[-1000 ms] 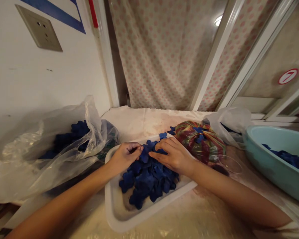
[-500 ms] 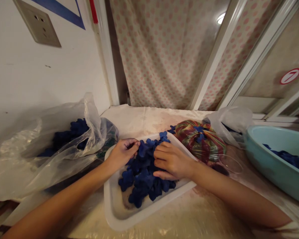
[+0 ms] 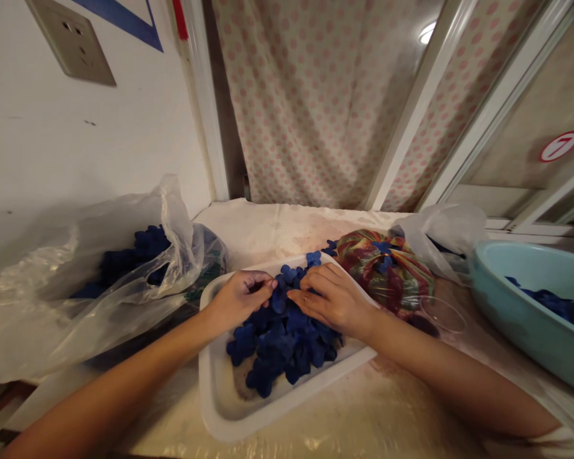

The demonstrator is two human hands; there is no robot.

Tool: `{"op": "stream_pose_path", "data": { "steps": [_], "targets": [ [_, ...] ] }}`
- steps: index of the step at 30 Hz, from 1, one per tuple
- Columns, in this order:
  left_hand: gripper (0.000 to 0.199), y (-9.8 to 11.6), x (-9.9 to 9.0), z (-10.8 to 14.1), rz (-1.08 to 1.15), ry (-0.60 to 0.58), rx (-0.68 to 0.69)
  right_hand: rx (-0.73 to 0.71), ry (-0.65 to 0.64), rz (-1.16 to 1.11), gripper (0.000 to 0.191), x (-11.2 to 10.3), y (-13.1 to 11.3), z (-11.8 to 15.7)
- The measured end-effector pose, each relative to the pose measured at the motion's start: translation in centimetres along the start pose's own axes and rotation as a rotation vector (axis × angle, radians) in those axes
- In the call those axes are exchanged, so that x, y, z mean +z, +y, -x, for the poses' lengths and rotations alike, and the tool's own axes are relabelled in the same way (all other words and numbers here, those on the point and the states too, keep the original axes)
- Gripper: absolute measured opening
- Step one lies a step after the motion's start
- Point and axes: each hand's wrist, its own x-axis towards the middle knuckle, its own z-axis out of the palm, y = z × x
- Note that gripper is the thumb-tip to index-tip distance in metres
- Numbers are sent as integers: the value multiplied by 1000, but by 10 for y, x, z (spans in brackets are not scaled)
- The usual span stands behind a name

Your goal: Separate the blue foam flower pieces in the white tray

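Note:
A white tray [image 3: 220,428] holds a heap of dark blue flower-shaped pieces [image 3: 272,350], thin and with rounded lobes. Over the heap, my left hand [image 3: 242,298] pinches the edge of one blue flower piece [image 3: 279,298] between thumb and fingertips. Close on its right is my right hand [image 3: 337,298], its fingers curled and its thumb drawn in beside that same piece. Whatever lies between the right fingertips is hidden or too small to make out.
At the left lies a clear plastic bag [image 3: 172,268] with more blue pieces inside. A striped red-and-green bag [image 3: 402,274] sits behind the tray on the right, near a clear ring [image 3: 442,315]. Farther right stands a light blue basin [image 3: 521,312] with blue pieces.
My left hand has shifted slightly right with the flower piece. My right hand's fingers have drawn together, and its thumb has risen from the heap toward that piece.

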Motion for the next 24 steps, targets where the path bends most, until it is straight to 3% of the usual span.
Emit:
{"op": "stream_pose_path", "data": {
  "steps": [6, 24],
  "targets": [
    [30, 2, 1, 1, -26, 0, -20, -34, 36, 17, 19, 1, 0, 0],
    [28, 3, 1, 2, -1, -10, -60, -87, 9, 36, 22, -1, -1, -3]
  ]
}}
